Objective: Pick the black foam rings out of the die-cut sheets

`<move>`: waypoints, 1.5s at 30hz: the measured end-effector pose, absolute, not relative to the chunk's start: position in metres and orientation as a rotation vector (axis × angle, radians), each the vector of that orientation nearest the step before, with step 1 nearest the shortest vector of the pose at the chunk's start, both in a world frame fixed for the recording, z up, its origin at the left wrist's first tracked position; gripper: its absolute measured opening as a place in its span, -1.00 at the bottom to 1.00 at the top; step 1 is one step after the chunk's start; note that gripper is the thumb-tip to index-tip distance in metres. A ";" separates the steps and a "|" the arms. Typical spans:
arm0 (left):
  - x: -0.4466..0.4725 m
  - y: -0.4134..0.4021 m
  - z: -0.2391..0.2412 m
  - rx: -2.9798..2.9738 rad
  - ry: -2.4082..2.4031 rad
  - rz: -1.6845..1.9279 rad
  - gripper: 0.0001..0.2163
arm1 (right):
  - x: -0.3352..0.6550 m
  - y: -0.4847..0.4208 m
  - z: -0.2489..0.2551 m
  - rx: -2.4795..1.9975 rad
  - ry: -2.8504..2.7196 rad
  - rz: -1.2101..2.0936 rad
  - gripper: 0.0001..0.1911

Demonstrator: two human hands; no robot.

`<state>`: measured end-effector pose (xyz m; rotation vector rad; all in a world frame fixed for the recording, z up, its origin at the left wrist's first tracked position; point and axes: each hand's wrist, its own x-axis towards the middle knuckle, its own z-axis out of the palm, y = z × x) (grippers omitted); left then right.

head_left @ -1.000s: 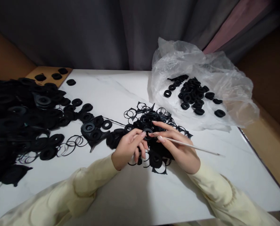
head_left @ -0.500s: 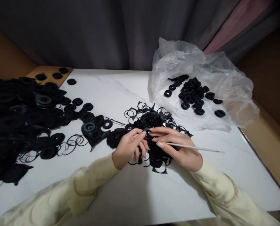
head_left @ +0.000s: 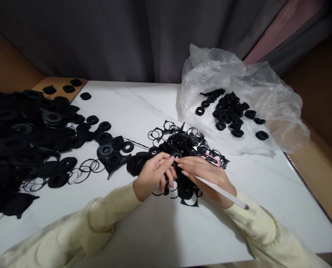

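Observation:
Between thumb and fingers, my left hand (head_left: 156,170) pinches a black rubber ring (head_left: 177,157) at the middle of the table. My right hand (head_left: 207,176) is closed round a thin whitish stick (head_left: 224,191), which slants back over the wrist. Its fingertips meet the same ring, and the stick's front end is hidden by them. Under and behind both hands lies a heap of black rubber scraps (head_left: 179,141), with thin hoops and cut-out sheets. A pink-handled tool (head_left: 213,160) lies in the heap beside my right hand; its kind is unclear.
A large pile of black rubber rings (head_left: 29,137) covers the left side. A clear plastic bag (head_left: 283,104) at the back right has loose rings (head_left: 228,108) on it. A brown board (head_left: 62,95) lies at the back left, before a grey curtain (head_left: 121,41).
My right hand has turned, and the stick's rear end has swung down toward my sleeve. The pink-handled tool has come into sight. My left hand stays almost where it was.

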<state>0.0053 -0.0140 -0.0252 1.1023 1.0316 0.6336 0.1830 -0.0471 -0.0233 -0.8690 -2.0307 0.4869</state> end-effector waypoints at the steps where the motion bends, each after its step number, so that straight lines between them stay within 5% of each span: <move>1: 0.005 -0.014 -0.026 1.105 1.034 0.633 -0.73 | 0.183 -0.047 -0.024 -0.860 -2.036 0.470 -0.75; 17: 0.006 -0.014 -0.025 1.090 1.029 0.633 -0.72 | 0.183 -0.053 -0.024 -0.940 -2.025 0.248 -0.68; 33: 0.002 -0.020 -0.032 1.152 1.038 0.614 -0.74 | 0.201 -0.036 -0.024 -1.564 -1.326 0.640 -0.77; 45: -0.007 0.015 0.025 1.186 1.255 0.629 -0.65 | 0.199 -0.030 -0.031 -1.399 -1.384 0.662 -0.82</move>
